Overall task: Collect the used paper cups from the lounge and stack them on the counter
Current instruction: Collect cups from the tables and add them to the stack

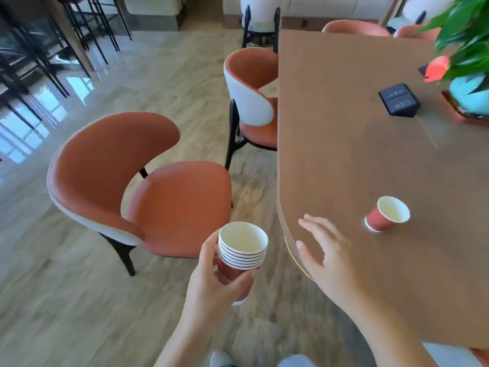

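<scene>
A wooden table (pixel 357 133) with a rounded near end fills the right side. Toward its far end sits a black socket box (pixel 399 100). Just right of the box a teal pot (pixel 468 95) stands on a dark tray (pixel 459 112) and holds a leafy plant (pixel 465 30) with a red flower (pixel 438 67). On the marbled floor (pixel 66 300), one orange chair (pixel 172 202) stands apart from the table. A second chair (pixel 251 102) is tucked against its edge. Black stool legs (pixel 87 33) cluster at top left.

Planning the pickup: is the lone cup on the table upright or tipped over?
Upright: the cup stands on its base on the table, its open mouth facing up.
</scene>
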Motion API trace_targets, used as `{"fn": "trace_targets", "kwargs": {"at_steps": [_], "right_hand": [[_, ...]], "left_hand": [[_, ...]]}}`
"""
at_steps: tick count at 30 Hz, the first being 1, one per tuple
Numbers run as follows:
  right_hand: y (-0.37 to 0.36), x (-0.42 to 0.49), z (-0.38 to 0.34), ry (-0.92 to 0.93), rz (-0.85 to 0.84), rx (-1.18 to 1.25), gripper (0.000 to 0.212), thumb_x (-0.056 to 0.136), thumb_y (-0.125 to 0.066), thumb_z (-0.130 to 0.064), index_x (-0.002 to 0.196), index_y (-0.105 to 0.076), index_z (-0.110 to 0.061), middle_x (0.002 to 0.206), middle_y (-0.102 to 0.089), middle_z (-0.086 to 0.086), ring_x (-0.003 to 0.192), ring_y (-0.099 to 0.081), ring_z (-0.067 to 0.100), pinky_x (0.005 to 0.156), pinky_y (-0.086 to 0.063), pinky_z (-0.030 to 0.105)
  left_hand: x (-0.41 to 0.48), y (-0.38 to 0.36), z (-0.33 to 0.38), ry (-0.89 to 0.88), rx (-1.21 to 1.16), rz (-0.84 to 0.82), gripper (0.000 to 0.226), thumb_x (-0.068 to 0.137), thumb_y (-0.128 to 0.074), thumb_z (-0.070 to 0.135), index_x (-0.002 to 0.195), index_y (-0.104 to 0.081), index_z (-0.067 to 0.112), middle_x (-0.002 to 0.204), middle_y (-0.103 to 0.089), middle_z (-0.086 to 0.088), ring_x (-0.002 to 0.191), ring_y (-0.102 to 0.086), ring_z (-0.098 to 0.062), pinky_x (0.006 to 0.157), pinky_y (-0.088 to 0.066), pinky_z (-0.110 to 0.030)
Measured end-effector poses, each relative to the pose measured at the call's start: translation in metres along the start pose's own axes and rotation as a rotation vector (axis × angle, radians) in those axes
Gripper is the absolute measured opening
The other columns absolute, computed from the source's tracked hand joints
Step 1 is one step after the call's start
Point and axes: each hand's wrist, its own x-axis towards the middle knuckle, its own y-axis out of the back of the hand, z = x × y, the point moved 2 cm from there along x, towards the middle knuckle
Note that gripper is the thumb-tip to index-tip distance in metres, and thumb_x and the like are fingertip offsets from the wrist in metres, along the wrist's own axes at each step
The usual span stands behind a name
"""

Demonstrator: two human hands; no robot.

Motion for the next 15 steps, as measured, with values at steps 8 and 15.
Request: {"fn": "trace_targets", "kwargs": {"at_steps": [8, 15], "right_hand": [[0.026, 0.022, 0.036, -0.253, 0.095, -0.141, 0.034, 0.082, -0.064, -0.012, 0.116, -0.061, -0.010, 0.126, -0.055, 0.002, 0.115, -0.052, 0.018, 0.085, -0.026, 0.008], [0.049, 0.051, 0.102, -0.386, 0.174, -0.184, 0.035, 0.081, -0.066, -0.015, 0.116, -0.060, -0.013, 0.122, -0.058, 0.000, 0.113, -0.053, 0.020, 0.089, -0.040, 0.030]], "left_hand": [[0.083, -0.037, 0.010, -0.034, 0.057, -0.283, 0.075, 0.064, -0.085, 0.015, 0.119, -0.045, 0.045, 0.105, -0.061, 0.032, 0.096, -0.060, 0.008, 0.071, -0.046, -0.005], [0.138, -0.090, 0.033, -0.063, 0.106, -0.392, 0.076, 0.063, -0.085, 0.023, 0.116, -0.041, 0.055, 0.109, -0.058, 0.036, 0.099, -0.057, 0.012, 0.076, -0.044, -0.005]]}}
